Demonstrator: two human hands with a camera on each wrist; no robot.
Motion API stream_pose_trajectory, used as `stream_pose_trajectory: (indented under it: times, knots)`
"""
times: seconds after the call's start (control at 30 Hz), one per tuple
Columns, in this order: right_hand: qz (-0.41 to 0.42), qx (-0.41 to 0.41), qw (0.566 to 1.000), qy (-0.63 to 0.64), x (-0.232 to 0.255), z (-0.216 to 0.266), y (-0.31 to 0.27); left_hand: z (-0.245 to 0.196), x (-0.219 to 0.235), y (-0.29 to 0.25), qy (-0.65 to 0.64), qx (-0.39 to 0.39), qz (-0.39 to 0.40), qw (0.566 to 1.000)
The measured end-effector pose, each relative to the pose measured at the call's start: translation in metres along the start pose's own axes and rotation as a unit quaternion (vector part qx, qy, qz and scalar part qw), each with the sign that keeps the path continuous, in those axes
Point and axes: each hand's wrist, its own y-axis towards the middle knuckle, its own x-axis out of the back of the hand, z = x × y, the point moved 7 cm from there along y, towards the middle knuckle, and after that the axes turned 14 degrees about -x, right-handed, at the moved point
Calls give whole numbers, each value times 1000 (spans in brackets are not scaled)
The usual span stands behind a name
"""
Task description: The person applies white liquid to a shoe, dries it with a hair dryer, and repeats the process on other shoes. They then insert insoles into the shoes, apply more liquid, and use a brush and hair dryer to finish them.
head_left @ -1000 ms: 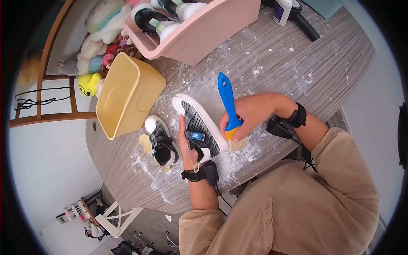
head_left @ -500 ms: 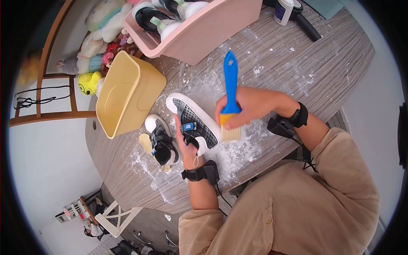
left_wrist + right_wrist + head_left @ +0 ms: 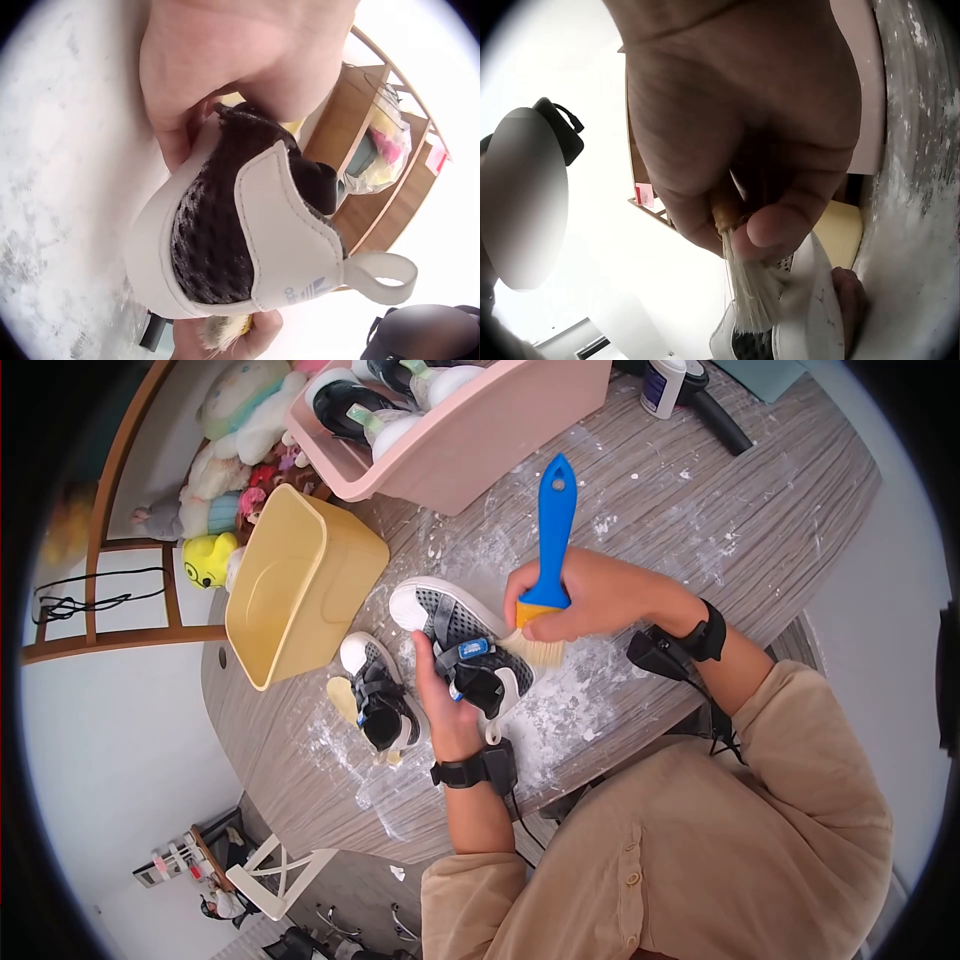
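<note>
My left hand (image 3: 445, 705) grips a black-and-white sneaker (image 3: 430, 603) from its left side, the opening turned up toward me. In the left wrist view, the sneaker's white heel panel (image 3: 289, 225) and pull loop show, with fingers wrapped at the collar. My right hand (image 3: 605, 595) holds a paintbrush (image 3: 556, 535) with a blue handle and yellow band, handle pointing up. Its pale bristles (image 3: 537, 650) lie against the sneaker's right side, near the strap's blue label. The second sneaker (image 3: 380, 695) stands left of my left hand.
White powder and flakes are scattered over the wood-grain table (image 3: 680, 530). A yellow bin (image 3: 355, 555) lies toward the back left. Behind it, a pink bin (image 3: 490, 440) holds more shoes. A white bottle (image 3: 662, 388) and a black-handled tool (image 3: 722, 422) are at the far right.
The sneaker has rolled, its sole edge turning away and its opening coming up into view. The brush has risen, from beside the sole edge to the upper near the strap.
</note>
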Motion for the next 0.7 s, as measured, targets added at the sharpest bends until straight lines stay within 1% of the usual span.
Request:
stream_pose_trajectory:
  times: [0.1,0.13,0.2,0.27,0.3,0.4,0.5,0.6,0.7]
  knots:
    - [-47,-55,991,111,9,9,-5,2,2,1,6,-8,-5,1000]
    - [-69,9,994,83,9,9,-1,3,2,1,11,-13,-10,1000]
    - [-113,136,984,24,4,3,6,1,3,1,9,-11,-6,1000]
    - [-17,6,1000,23,-2,2,1,-1,3,1,11,-17,-1,1000]
    - [31,-59,998,22,-6,1,-2,-4,2,1,12,-25,2,1000]
    - [76,-90,993,9,-7,2,-5,-5,3,1,19,-34,-2,999]
    - [18,-80,994,70,4,0,-4,-3,10,5,27,-36,-8,999]
    - [-52,-37,994,91,8,4,-1,-1,16,7,23,-35,-12,999]
    - [16,-89,994,65,-4,6,-4,-4,18,9,27,-46,-4,999]
